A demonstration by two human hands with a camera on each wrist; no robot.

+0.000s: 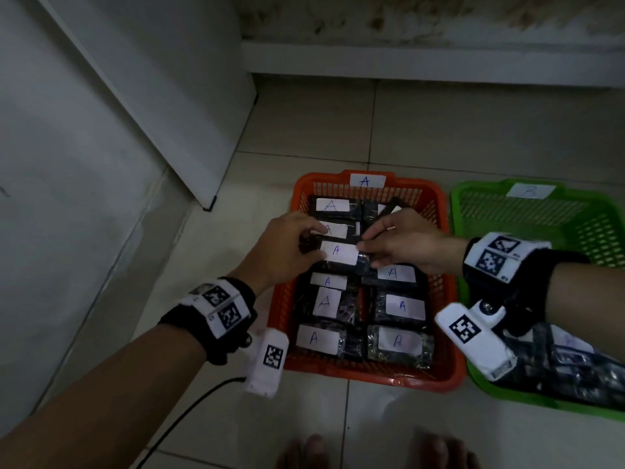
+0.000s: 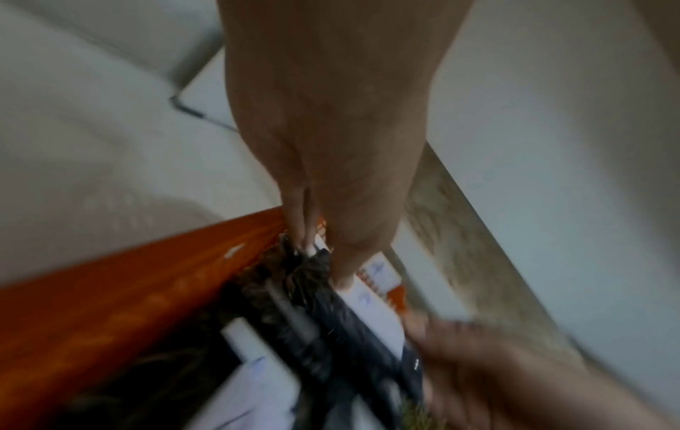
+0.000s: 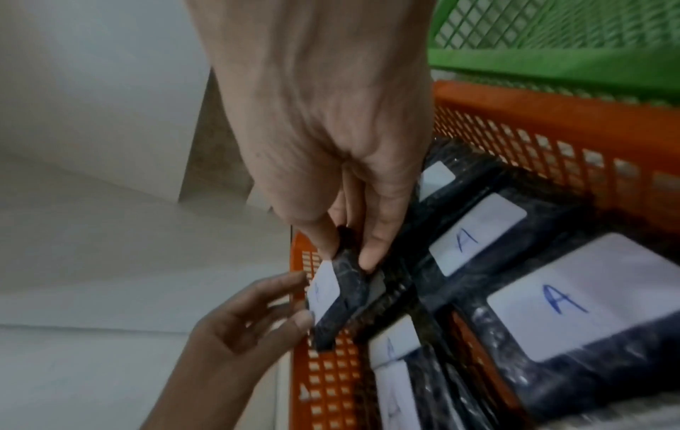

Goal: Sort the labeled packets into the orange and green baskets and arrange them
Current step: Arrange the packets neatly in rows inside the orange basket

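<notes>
An orange basket [image 1: 294, 306] tagged "A" sits on the floor, filled with several dark packets bearing white "A" labels. Both hands hold one such packet [image 1: 340, 253] above its left middle. My left hand [image 1: 287, 248] pinches the packet's left end; my right hand [image 1: 399, 245] pinches its right end. In the right wrist view the thumb and fingers [image 3: 375, 247] clamp the dark packet [image 3: 345, 293], with the left hand [image 3: 257, 314] at its far end. The green basket [image 1: 541, 211] tagged "B" stands to the right, with dark packets [image 1: 575, 367] at its near end.
A white cabinet or door panel [image 1: 152, 96] stands at the left, a low wall ledge [image 1: 439, 62] runs along the back. Bare tiled floor [image 1: 473, 130] lies behind the baskets. My toes [image 1: 372, 451] show at the bottom edge. A black cable [image 1: 189, 411] trails from the left wrist.
</notes>
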